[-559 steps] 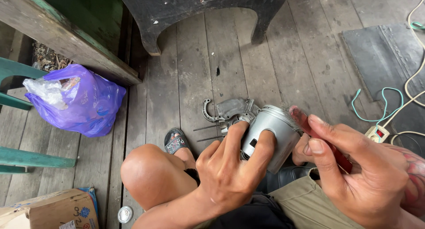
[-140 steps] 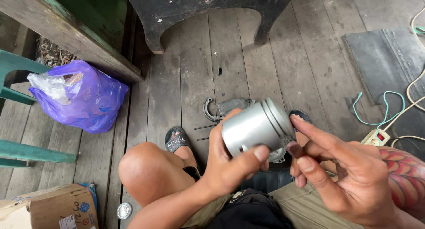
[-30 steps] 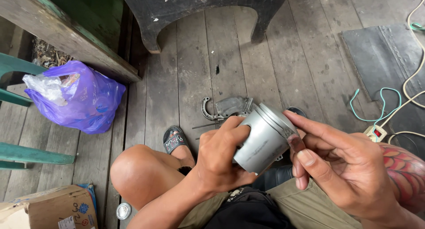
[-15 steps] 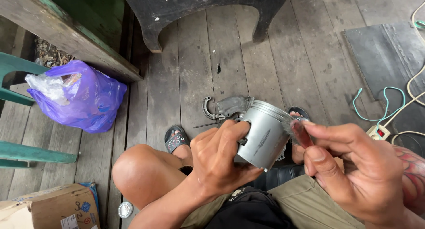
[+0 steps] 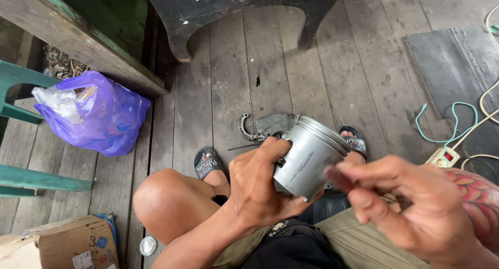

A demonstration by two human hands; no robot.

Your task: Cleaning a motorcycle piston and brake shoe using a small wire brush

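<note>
- Half a second on, the right hand (image 5: 410, 212) has drawn back toward the camera and blurs in motion; whether its fingers pinch anything cannot be told, and it looks just clear of the part.
- The left hand (image 5: 260, 188) is clamped around the silver, ringed metal piston (image 5: 306, 157), held above the lap.
- The piston's long axis tilts, its grooved crown pointing up and to the right, away from the person.
- Beyond lie sandalled feet on the grey plank floor (image 5: 218, 92) and a purple plastic bag (image 5: 99, 113).
</note>
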